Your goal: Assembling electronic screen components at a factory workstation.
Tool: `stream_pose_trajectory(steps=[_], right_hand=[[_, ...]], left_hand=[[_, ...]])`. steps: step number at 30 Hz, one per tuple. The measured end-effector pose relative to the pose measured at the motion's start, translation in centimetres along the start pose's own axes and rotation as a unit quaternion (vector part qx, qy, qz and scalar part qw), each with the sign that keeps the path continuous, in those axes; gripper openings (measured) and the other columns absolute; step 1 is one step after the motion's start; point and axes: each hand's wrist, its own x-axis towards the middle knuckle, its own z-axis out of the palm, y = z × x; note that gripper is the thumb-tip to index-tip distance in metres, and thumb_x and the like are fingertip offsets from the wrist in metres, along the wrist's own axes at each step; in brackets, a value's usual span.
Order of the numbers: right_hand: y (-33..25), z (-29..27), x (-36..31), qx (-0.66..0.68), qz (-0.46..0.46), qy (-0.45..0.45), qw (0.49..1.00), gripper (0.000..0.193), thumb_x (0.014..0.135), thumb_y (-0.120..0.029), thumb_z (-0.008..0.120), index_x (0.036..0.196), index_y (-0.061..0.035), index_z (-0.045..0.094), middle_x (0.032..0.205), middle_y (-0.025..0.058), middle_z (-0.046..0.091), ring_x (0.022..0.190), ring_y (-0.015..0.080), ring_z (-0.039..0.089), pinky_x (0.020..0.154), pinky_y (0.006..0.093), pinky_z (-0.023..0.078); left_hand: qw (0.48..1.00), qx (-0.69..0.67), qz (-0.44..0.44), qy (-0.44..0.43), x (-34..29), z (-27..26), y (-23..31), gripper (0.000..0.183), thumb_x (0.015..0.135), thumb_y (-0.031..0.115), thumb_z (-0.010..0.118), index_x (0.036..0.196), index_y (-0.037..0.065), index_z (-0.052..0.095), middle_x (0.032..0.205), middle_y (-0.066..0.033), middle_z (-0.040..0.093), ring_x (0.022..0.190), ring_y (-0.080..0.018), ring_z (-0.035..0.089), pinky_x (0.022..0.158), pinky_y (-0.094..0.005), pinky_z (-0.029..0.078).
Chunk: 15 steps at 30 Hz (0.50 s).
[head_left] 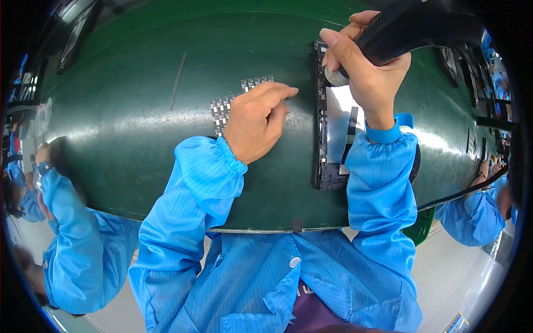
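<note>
My right hand (371,75) is closed round a large black curved tool (419,33). Below my fingers, a rounded greyish end (336,77) lies against the upper part of a long flat device (331,176) with a black frame and pale, shiny panels. My right forearm hides part of that device. My left hand (259,117) hovers at or rests on the table to its left. Its index finger stretches toward the device, its thumb stands apart, and no held thing shows. Beside it lie sheets of small circuit strips (221,111), partly covered by the hand.
A thin dark strip (177,82) lies on the green table (127,127) farther left. A dark panel (80,36) is at the far left. Blue-sleeved people (83,238) sit close on the left and right (472,219). A black cable (472,191) runs along the right.
</note>
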Motion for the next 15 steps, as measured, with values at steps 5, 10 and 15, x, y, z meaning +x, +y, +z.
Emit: stream_pose_trajectory(steps=[5, 10, 15], right_hand=[[-0.65, 0.63, 0.13, -0.003, 0.008, -0.004, 1.000, 0.032, 0.075, 0.006, 0.068, 0.102, 0.0039, 0.050, 0.063, 0.0078, 0.059, 0.051, 0.0132, 0.056, 0.051, 0.0259, 0.048], [-0.08, 0.32, -0.18, -0.003, -0.001, -0.002, 1.000, 0.032, 0.075, 0.006, 0.068, 0.102, 0.0035, 0.051, 0.063, 0.0073, 0.059, 0.051, 0.0131, 0.056, 0.051, 0.0256, 0.048], [-0.08, 0.36, -0.03, 0.066, 0.009, -0.012, 0.998, 0.024, 0.082, -0.007, 0.066, 0.098, 0.0031, 0.051, 0.066, 0.0087, 0.058, 0.053, 0.0135, 0.055, 0.053, 0.0288, 0.048]], left_hand=[[1.000, -0.004, -0.010, 0.002, -0.01, -0.07, -0.10, 0.024, 0.076, -0.009, 0.050, 0.094, -0.003, 0.063, 0.089, -0.0141, 0.063, 0.068, -0.0232, 0.064, 0.060, -0.0308, 0.051], [1.000, -0.003, -0.001, 0.003, 0.07, 0.02, -0.18, 0.023, 0.076, -0.009, 0.050, 0.093, -0.003, 0.063, 0.090, -0.0140, 0.063, 0.068, -0.0228, 0.064, 0.059, -0.0300, 0.051], [1.000, 0.008, 0.006, 0.000, 0.16, 0.10, -0.46, 0.024, 0.078, -0.012, 0.046, 0.094, -0.004, 0.062, 0.091, -0.0137, 0.064, 0.069, -0.0176, 0.064, 0.060, -0.0259, 0.050]])
